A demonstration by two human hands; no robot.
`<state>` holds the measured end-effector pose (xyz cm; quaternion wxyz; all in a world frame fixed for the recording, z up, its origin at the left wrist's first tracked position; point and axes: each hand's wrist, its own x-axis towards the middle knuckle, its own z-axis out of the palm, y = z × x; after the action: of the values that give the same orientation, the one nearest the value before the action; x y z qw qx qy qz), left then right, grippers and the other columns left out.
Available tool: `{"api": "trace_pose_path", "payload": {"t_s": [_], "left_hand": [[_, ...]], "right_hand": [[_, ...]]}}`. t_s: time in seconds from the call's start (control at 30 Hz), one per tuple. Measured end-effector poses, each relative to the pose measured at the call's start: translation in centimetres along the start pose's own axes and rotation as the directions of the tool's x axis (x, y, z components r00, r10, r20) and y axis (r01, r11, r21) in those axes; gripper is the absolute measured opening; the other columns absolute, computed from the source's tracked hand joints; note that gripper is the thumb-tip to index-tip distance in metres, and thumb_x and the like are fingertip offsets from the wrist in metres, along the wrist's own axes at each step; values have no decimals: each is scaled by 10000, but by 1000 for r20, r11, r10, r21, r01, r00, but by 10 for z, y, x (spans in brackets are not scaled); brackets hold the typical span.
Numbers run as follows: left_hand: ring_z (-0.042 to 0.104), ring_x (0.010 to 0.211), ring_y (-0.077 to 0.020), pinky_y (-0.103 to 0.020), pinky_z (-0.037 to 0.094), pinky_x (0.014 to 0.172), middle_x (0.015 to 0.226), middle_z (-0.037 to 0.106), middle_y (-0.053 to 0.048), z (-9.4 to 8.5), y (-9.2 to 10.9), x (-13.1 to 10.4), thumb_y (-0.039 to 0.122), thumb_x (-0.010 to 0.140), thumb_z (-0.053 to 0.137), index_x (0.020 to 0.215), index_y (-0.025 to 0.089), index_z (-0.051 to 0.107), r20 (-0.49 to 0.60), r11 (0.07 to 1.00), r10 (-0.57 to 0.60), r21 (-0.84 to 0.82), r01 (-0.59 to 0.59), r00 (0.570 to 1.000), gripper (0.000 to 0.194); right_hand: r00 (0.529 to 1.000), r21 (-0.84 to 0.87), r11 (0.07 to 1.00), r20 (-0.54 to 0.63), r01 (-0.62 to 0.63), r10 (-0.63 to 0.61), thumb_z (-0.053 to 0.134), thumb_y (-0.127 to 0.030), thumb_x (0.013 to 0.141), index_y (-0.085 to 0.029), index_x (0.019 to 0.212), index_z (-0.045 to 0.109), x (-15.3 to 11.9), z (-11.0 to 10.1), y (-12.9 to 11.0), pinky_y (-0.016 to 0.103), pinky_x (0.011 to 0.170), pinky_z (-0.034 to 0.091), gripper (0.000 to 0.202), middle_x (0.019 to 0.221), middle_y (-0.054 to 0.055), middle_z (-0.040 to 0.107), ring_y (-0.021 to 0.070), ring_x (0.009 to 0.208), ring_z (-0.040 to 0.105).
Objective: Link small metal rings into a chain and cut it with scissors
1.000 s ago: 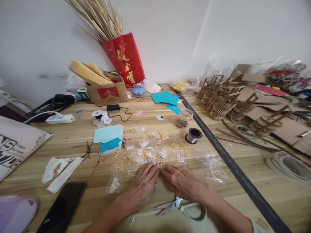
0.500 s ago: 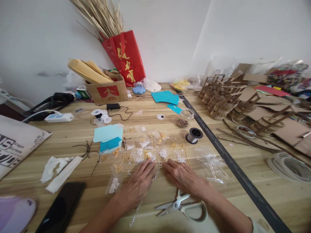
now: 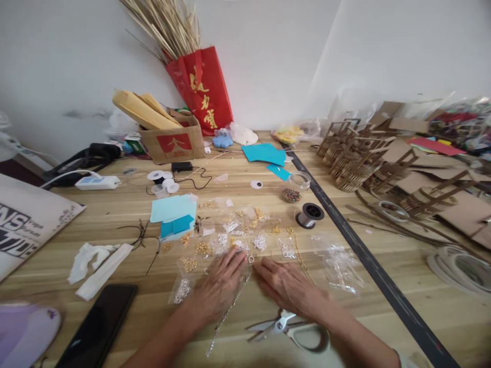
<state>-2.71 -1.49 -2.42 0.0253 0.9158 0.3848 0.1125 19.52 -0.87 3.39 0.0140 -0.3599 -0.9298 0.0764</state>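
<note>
My left hand [image 3: 226,273] rests palm down on the table, fingers stretched forward to the edge of a small pile of silver jewelry findings [image 3: 241,246]. Just right of its fingertips lies a silver ring [image 3: 251,259], at the upper end of a thin silver chain [image 3: 230,309] that runs down toward me. My right hand [image 3: 286,281] lies on the other side of the ring with its fingers curled together; what they hold, if anything, is hidden. Near its wrist lie open scissors [image 3: 282,324] with pale handles. A gold chain [image 3: 301,258] stretches beyond that hand.
Small bags of gold findings [image 3: 188,264] and silver rings [image 3: 182,290] surround my hands. A wire spool [image 3: 310,217] stands at the right, before a dark strip [image 3: 356,248]. A phone [image 3: 97,327] lies left. Woven baskets [image 3: 353,158] crowd the back right.
The view has shifted slightly, moving the scene to the right. My right hand has edged left, baring more of the gold chain. My left hand stays nearly in place.
</note>
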Motion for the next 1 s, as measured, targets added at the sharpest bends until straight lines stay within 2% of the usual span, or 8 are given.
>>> {"api": "trace_pose_path", "payload": {"t_s": [0.2, 0.37, 0.53, 0.8, 1.0], "left_hand": [[193, 1399, -282, -469, 327, 1075, 1458, 381, -109, -5, 1, 2, 111, 905, 374, 1385, 133, 334, 4, 1000, -3, 17, 3, 1000, 482], [172, 1406, -278, -474, 325, 1084, 1440, 402, -113, -13, 5, 4, 89, 900, 380, 1349, 133, 382, 9, 1000, 6, 7, -6, 1000, 451], [176, 1406, -268, -486, 317, 1090, 1427, 417, -116, -11, 5, 4, 116, 912, 389, 1320, 146, 409, -14, 1000, -1, -16, 1, 1000, 409], [181, 1403, -276, -474, 309, 1096, 1439, 402, -107, -13, 6, 4, 92, 901, 378, 1362, 146, 360, 8, 1000, -2, -6, 2, 1000, 465], [218, 1392, -264, -476, 326, 1088, 1401, 446, -112, -12, 5, 5, 164, 933, 377, 1341, 155, 395, -26, 1000, -9, -27, 8, 1000, 409]], "right_hand": [[1000, 15, 1000, -18, -7, 7, 439, -147, 928, -173, 990, 498, 2, 0, -2, 273, 605, 388, 89, 899, 42, 587, 167, 736, 586], [999, 2, 999, 16, -37, 37, 463, -146, 906, -182, 1044, 492, 3, 1, 0, 268, 596, 393, 145, 933, 47, 585, 170, 754, 589], [998, -13, 999, 20, -53, 53, 486, -156, 889, -193, 1071, 484, 2, 4, 2, 276, 610, 405, 186, 966, 51, 577, 182, 790, 585], [999, -20, 999, 14, -46, 46, 472, -161, 895, -192, 1067, 480, 2, 4, 2, 276, 594, 400, 175, 954, 48, 574, 177, 769, 586], [998, 6, 998, -12, -70, 70, 464, -163, 905, -196, 1044, 506, 2, 0, 5, 272, 593, 407, 148, 952, 46, 583, 176, 771, 604]]}}
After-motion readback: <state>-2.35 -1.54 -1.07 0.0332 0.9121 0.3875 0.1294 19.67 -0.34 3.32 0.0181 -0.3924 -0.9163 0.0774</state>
